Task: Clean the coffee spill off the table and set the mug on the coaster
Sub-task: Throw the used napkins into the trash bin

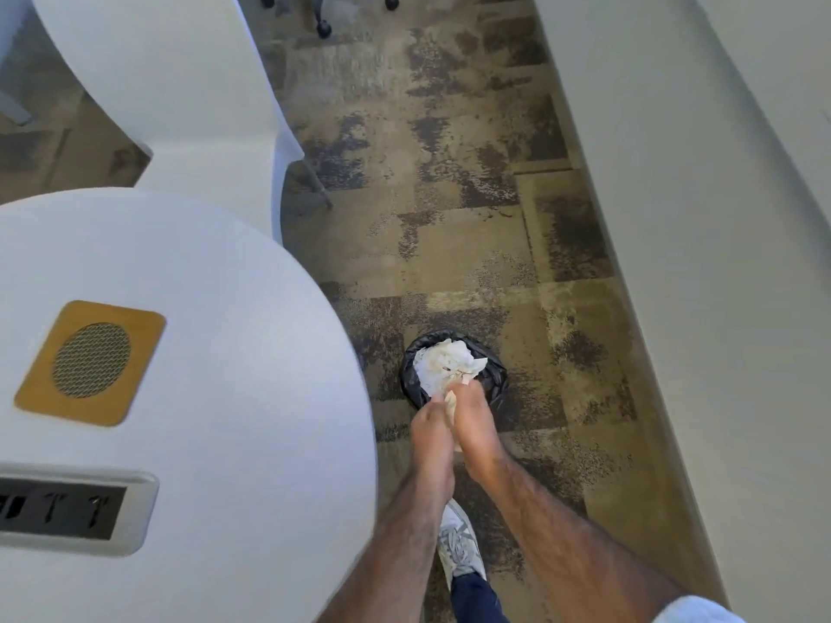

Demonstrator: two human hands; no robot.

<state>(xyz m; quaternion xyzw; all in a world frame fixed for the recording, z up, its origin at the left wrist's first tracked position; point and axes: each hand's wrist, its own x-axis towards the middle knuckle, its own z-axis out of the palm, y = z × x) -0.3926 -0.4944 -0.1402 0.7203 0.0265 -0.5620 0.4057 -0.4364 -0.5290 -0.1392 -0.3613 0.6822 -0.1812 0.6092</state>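
Both my hands reach down over a small bin with a black liner point(497, 379) on the carpet to the right of the table. My left hand point(431, 436) and my right hand point(479, 424) are pressed together around a crumpled paper towel point(451, 400), of which only a sliver shows between the fingers. More crumpled, coffee-stained paper point(445, 364) fills the bin just beyond my fingertips. On the round white table point(234, 353) lies a square wooden coaster point(36, 393) with a mesh centre. No mug is in view.
A recessed power outlet panel point(63, 510) sits in the table near its front edge. A white chair point(180, 96) stands behind the table. A white wall point(701, 218) runs along the right. My shoe point(458, 546) is on the patterned carpet below my arms.
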